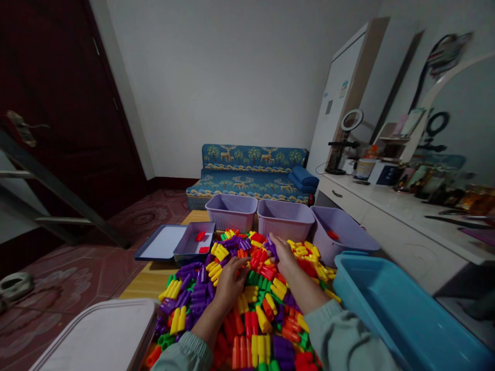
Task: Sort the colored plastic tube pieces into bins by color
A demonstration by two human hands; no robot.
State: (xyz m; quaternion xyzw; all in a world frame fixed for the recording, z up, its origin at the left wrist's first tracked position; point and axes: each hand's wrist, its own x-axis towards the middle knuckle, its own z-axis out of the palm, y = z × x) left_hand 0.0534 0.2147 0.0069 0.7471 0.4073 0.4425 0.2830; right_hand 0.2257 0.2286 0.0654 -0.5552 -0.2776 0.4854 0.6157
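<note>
A heap of plastic tube blocks (247, 304) in red, yellow, purple, green and orange covers the table in front of me. My left hand (230, 278) lies on the heap with its fingers stretched toward a red and orange block. My right hand (281, 251) reaches further out and pinches a purple block (271, 248) at the heap's far side.
Three lilac bins (231, 211) (285, 219) (342, 234) stand behind the heap. A small lilac tray (195, 242) with red pieces and a blue-rimmed lid (162, 243) lie at the left. A blue tub (398, 309) sits at my right, a white lid (100, 337) at my near left.
</note>
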